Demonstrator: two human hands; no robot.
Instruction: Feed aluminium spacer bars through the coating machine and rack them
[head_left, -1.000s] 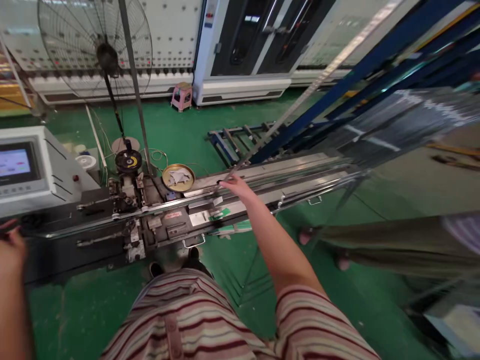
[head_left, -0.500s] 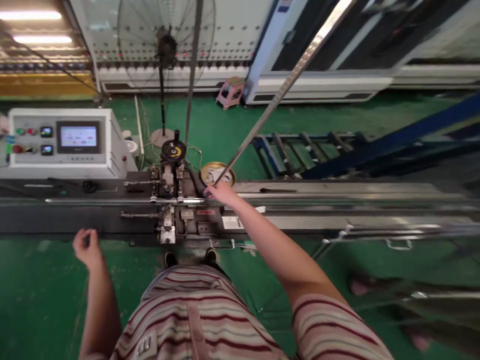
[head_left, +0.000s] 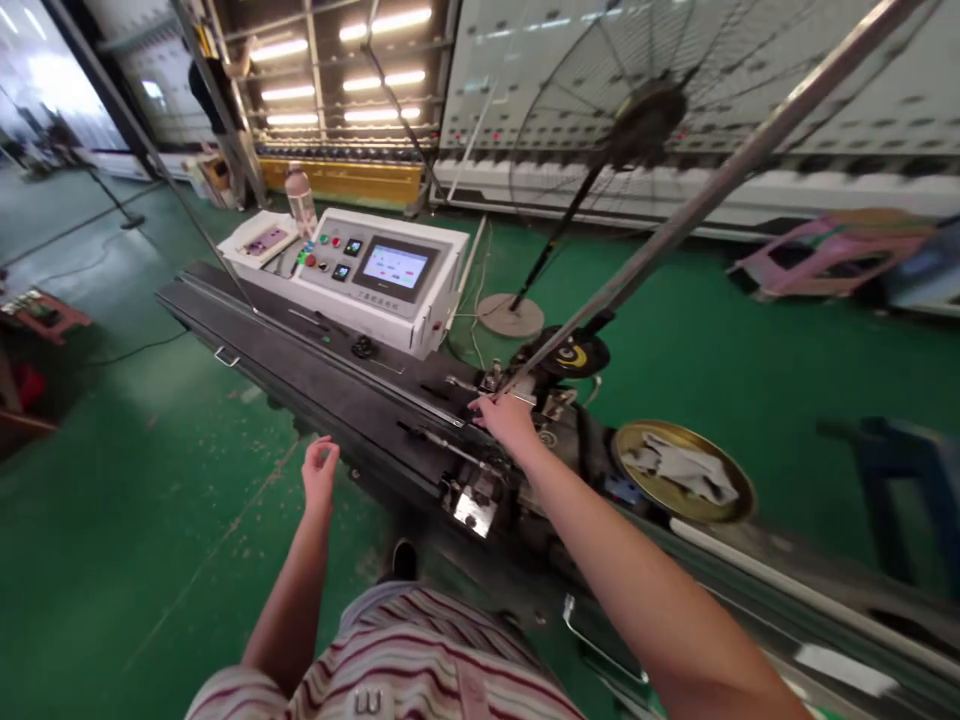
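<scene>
Shifted right hand (head_left: 510, 425), bar (head_left: 675, 225) end unclear.

a workshop floor and its clutter.
a large fan (head_left: 646, 118) stood on a round base (head_left: 511, 316) upon the green floor (head_left: 180, 590), with a pink stool (head_left: 832, 252) well to its right, blurred. a capped bottle (head_left: 300, 200) stood near a white pad (head_left: 251, 245) that bore a purple-patterned item (head_left: 267, 240). crumpled pale cloth (head_left: 686, 468) lay in a gold round tray (head_left: 742, 504). farther back, a person in a dark top (head_left: 214, 95) stood by lit racks (head_left: 322, 50).
</scene>
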